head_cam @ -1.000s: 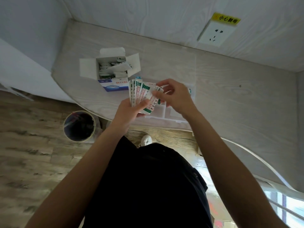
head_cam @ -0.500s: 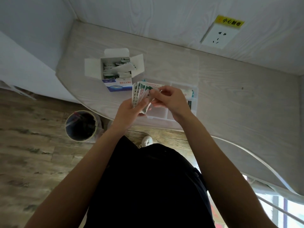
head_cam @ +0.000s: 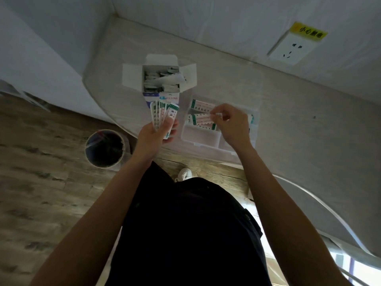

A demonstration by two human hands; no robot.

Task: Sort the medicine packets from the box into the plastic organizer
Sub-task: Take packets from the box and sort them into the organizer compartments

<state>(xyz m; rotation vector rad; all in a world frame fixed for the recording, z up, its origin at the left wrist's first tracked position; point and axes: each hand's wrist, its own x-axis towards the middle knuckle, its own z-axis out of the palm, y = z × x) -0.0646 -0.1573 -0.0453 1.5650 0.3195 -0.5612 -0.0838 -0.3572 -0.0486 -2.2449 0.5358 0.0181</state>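
A fan of packets [head_cam: 162,117] is being clamped in the left hand [head_cam: 157,133], left of centre, so singles can be drawn. One packet [head_cam: 203,121] is being pinched by the right hand [head_cam: 232,122] over the organizer [head_cam: 198,139], probably for placing.

— What's the left hand [head_cam: 157,132] doing?

— Gripping a fan of medicine packets [head_cam: 162,115] just in front of the open box [head_cam: 161,79], which has more packets inside.

— And the right hand [head_cam: 231,123]?

— Over the clear plastic organizer [head_cam: 199,139], fingertips pinching the end of one packet [head_cam: 203,120] that lies in a compartment. Another packet [head_cam: 203,105] sits in the compartment behind it. There may be one more past the hand, but that part is mostly hidden.

— Anything else?

— A pale wooden table [head_cam: 299,129] carries it all, a wall socket [head_cam: 292,48] above, a round bin [head_cam: 105,148] on the floor.
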